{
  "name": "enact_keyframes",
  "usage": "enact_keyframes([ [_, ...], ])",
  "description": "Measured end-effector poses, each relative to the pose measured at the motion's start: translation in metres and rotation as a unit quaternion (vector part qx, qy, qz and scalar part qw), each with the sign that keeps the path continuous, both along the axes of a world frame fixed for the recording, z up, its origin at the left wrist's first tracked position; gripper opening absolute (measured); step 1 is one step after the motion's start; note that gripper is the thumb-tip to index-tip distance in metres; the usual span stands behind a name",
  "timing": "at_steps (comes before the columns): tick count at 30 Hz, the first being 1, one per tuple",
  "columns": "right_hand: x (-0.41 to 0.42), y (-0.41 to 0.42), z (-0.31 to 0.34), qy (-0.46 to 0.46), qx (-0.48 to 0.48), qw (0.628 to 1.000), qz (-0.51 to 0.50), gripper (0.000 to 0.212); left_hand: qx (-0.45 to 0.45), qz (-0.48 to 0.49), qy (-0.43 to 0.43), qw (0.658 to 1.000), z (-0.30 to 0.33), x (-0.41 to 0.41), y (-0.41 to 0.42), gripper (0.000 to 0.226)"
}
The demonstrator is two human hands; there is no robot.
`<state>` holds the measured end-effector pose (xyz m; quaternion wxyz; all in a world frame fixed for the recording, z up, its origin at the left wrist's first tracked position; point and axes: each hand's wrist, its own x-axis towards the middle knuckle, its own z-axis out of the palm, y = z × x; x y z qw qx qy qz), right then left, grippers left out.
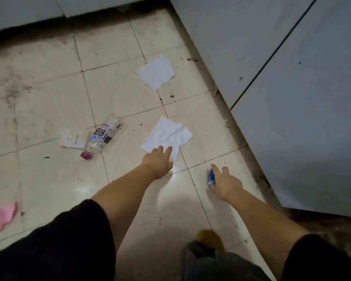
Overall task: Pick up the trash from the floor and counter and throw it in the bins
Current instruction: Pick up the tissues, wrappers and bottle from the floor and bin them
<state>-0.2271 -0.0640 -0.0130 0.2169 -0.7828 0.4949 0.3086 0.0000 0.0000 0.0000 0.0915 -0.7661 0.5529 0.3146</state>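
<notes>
A crumpled white paper towel [169,134] lies on the tiled floor; my left hand [159,159] reaches down with its fingertips on the towel's near edge, fingers apart. My right hand [225,182] is low over the floor at a small blue wrapper [211,177], touching it with spread fingers; whether it grips the wrapper I cannot tell. A second white paper towel [156,73] lies farther off. To the left lie a clear plastic bottle [104,134] with a pink cap, a clear plastic wrapper [72,138] and a pink crumpled piece [3,216].
White cabinet fronts [292,78] run along the right side, with a dark dirty gap at their base, and more cabinets [28,9] close off the far side. My foot in a yellow shoe [209,238] stands near the bottom. No bin is in view.
</notes>
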Motion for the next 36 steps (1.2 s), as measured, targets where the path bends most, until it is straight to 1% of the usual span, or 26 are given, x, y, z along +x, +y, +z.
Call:
enact_keyframes([
  [1,0.000,-0.001,-0.014,0.014,-0.006,1.000,0.005,0.062,0.002,-0.004,-0.007,1.000,-0.020,0.001,-0.007,0.060],
  [3,-0.001,-0.005,-0.047,0.003,-0.039,0.999,-0.008,0.057,-0.006,-0.002,-0.029,1.000,-0.059,0.004,-0.022,0.068],
  [5,-0.003,-0.007,-0.070,-0.012,-0.051,0.998,-0.019,0.048,-0.011,0.010,-0.034,0.999,-0.091,0.005,-0.034,0.077],
  [7,-0.004,-0.008,-0.083,-0.022,-0.054,0.998,-0.019,0.040,-0.002,0.023,-0.033,0.999,-0.114,0.006,-0.039,0.080],
  [9,-0.001,-0.012,-0.085,-0.024,-0.048,0.998,-0.012,0.035,-0.017,0.025,-0.061,0.998,-0.123,0.007,-0.039,0.072],
  [11,0.004,-0.016,-0.081,-0.027,-0.027,0.999,0.000,0.033,-0.043,0.026,-0.068,0.996,-0.122,0.007,-0.035,0.052],
  [12,0.008,-0.020,-0.077,-0.032,-0.014,0.999,-0.001,0.032,-0.042,0.030,-0.048,0.998,-0.122,0.006,-0.032,0.045],
  [14,0.020,-0.030,-0.071,-0.062,0.003,0.998,-0.001,0.027,-0.025,0.063,0.014,0.998,-0.122,0.009,-0.023,0.039],
  [17,0.052,-0.051,-0.051,-0.114,0.000,0.993,0.014,0.016,-0.048,0.172,0.079,0.981,-0.104,0.026,-0.012,0.030],
  [19,0.086,-0.061,-0.029,-0.146,0.003,0.988,0.045,0.020,-0.092,0.241,0.105,0.960,-0.073,0.044,-0.005,0.027],
  [21,0.133,-0.062,0.000,-0.175,0.001,0.979,0.104,0.027,-0.143,0.299,0.113,0.937,-0.032,0.072,0.007,0.024],
  [23,0.188,-0.051,0.035,-0.211,0.006,0.965,0.158,0.029,-0.184,0.367,0.104,0.906,0.009,0.101,0.031,0.015],
  [25,0.244,-0.026,0.071,-0.264,0.026,0.944,0.197,0.029,-0.212,0.438,0.078,0.870,0.047,0.129,0.068,0.012],
  [27,0.296,0.013,0.103,-0.324,0.054,0.915,0.232,0.030,-0.226,0.493,0.043,0.839,0.084,0.153,0.119,0.011],
  [29,0.336,0.063,0.130,-0.368,0.084,0.884,0.275,0.032,-0.240,0.525,-0.002,0.817,0.120,0.169,0.178,0.016],
  [31,0.365,0.121,0.151,-0.397,0.119,0.852,0.320,0.032,-0.256,0.555,-0.053,0.790,0.154,0.182,0.241,0.014],
  [33,0.383,0.183,0.169,-0.419,0.153,0.819,0.359,0.029,-0.264,0.592,-0.098,0.755,0.183,0.185,0.305,0.009],
  [36,0.399,0.280,0.191,-0.435,0.205,0.770,0.419,0.027,-0.257,0.651,-0.138,0.701,0.210,0.179,0.396,0.011],
])
